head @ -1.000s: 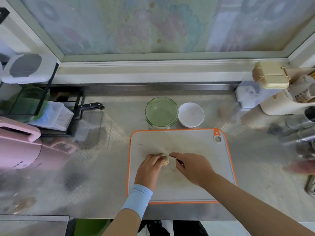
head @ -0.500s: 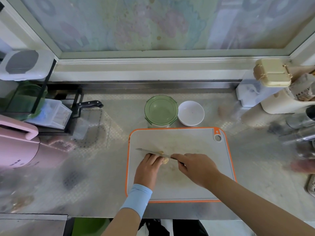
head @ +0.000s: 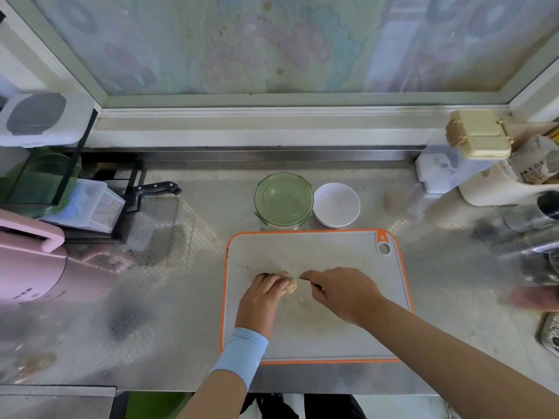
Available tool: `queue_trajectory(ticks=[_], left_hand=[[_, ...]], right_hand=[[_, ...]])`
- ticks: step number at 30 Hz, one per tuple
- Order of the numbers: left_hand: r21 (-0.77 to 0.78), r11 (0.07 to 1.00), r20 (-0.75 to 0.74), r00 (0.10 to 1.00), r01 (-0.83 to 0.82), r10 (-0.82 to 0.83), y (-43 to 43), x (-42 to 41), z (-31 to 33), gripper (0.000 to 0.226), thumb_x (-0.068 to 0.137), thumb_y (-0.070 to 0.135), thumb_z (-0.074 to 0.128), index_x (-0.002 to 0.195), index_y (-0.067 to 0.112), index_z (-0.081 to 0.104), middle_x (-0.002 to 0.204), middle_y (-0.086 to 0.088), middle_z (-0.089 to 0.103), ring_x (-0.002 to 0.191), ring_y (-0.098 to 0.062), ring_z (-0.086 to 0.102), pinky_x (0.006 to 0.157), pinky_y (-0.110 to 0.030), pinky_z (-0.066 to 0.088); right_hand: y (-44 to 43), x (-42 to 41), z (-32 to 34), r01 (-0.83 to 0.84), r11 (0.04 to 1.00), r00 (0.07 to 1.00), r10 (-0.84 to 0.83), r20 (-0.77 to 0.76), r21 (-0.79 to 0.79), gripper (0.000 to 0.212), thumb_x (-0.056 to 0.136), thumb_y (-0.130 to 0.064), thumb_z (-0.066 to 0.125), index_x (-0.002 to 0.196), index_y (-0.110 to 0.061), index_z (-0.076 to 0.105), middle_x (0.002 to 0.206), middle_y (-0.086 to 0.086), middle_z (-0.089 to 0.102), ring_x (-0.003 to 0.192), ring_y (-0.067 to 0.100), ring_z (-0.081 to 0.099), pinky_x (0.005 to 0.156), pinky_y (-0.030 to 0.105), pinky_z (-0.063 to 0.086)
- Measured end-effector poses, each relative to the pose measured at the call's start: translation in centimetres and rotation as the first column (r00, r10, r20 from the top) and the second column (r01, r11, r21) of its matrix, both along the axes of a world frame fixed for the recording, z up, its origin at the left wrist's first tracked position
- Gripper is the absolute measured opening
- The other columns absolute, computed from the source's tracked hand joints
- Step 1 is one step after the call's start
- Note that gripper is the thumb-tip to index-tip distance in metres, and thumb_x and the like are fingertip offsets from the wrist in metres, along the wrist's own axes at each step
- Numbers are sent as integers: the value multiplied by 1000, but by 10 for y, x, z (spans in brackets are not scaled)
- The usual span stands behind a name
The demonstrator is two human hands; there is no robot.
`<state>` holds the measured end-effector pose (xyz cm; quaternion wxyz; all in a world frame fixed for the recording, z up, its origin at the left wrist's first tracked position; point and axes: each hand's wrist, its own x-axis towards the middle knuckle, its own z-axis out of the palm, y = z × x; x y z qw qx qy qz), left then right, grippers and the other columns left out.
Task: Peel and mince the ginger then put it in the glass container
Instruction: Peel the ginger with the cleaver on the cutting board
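Note:
A small tan piece of ginger (head: 292,287) lies on the grey, orange-rimmed cutting board (head: 348,252). My left hand (head: 261,299) holds it down with curled fingers. My right hand (head: 343,293) grips a knife handle; the thin blade (head: 245,266) runs left across the ginger, seen edge-on, with its middle hidden behind my left fingers. A few pale bits (head: 303,300) lie on the board next to the ginger. The round green glass container (head: 283,199) stands just behind the board, with nothing visible inside.
A small white bowl (head: 336,204) sits right of the glass container. A pink appliance (head: 30,267) and a dish rack with a black-handled knife (head: 157,187) stand at left. Storage boxes (head: 478,137) and metal utensils (head: 526,231) crowd the right side.
The knife blade lay flatter and plainly visible half a second ago; now it stands edge-on over the ginger. Both hands stay in nearly the same spot.

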<state>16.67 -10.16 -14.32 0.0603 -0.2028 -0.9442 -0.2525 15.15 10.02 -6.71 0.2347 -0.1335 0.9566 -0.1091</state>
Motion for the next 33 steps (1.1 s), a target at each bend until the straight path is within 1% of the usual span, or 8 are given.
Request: queue_trajectory(ticks=[4, 8, 16, 18, 20, 25, 29, 33], left_hand=[[-5, 1000, 11, 1000, -2, 2, 0, -1, -1, 37, 67, 2, 87, 98, 16, 74, 98, 5, 67, 96, -14, 55, 73, -22, 54], [-2, 1000, 27, 1000, -10, 10, 0, -1, -3, 37, 65, 1, 87, 97, 15, 74, 99, 4, 67, 98, -14, 53, 71, -23, 54], [10, 1000, 42, 999, -13, 13, -1, -4, -5, 38, 67, 2, 87, 100, 15, 74, 102, 3, 68, 100, -13, 54, 76, -23, 54], [9, 1000, 32, 999, -6, 6, -2, -4, -3, 38, 66, 2, 88, 99, 14, 74, 101, 3, 68, 100, -14, 54, 75, -24, 55], [13, 1000, 26, 1000, -7, 6, -1, -2, -1, 38, 64, 1, 88, 97, 14, 74, 100, 3, 68, 99, -13, 54, 73, -23, 54], [13, 1000, 27, 999, -20, 20, -1, -4, -2, 39, 61, 2, 90, 95, 14, 75, 99, 3, 69, 98, -13, 52, 72, -23, 54], [41, 999, 35, 999, -13, 11, 0, -3, -3, 39, 62, 1, 89, 96, 13, 74, 99, 2, 68, 99, -13, 53, 73, -24, 55], [47, 999, 29, 999, -17, 16, 0, -2, -2, 37, 64, 1, 88, 95, 14, 74, 99, 4, 68, 95, -13, 53, 70, -23, 54]], right_hand=[[-1, -5, -4, 13, 1000, 1000, -12, 23, -19, 38, 102, -35, 29, 136, -42, 46, 87, -5, 68, 78, 23, 63, 64, 37, 55], [-4, -10, -7, 32, 998, 999, -29, 44, -50, 37, 101, -35, 31, 133, -43, 48, 91, -2, 67, 82, 26, 63, 64, 34, 54], [-5, -23, -9, 30, 996, 997, -24, 72, -89, 25, 97, -32, 37, 114, -33, 56, 74, 1, 58, 73, 28, 56, 60, 34, 50], [-4, -25, -7, 3, 996, 998, 3, 69, -86, 22, 98, -31, 37, 110, -32, 56, 70, 0, 54, 70, 27, 54, 57, 32, 45], [-4, -25, -7, -8, 997, 997, 14, 74, -83, 22, 99, -31, 37, 109, -31, 56, 69, -1, 52, 69, 26, 53, 58, 33, 45], [-4, -22, -10, 4, 996, 997, 2, 76, -84, 23, 98, -33, 37, 112, -32, 55, 70, -1, 54, 69, 27, 57, 60, 36, 50], [-11, -31, -11, -19, 996, 993, 29, 117, -91, 18, 98, -35, 38, 101, -27, 54, 71, 0, 52, 73, 29, 56, 61, 36, 48], [-20, -34, -17, -12, 993, 989, 28, 143, -114, 22, 100, -38, 38, 105, -24, 54, 77, 3, 56, 75, 30, 56, 62, 36, 47]])
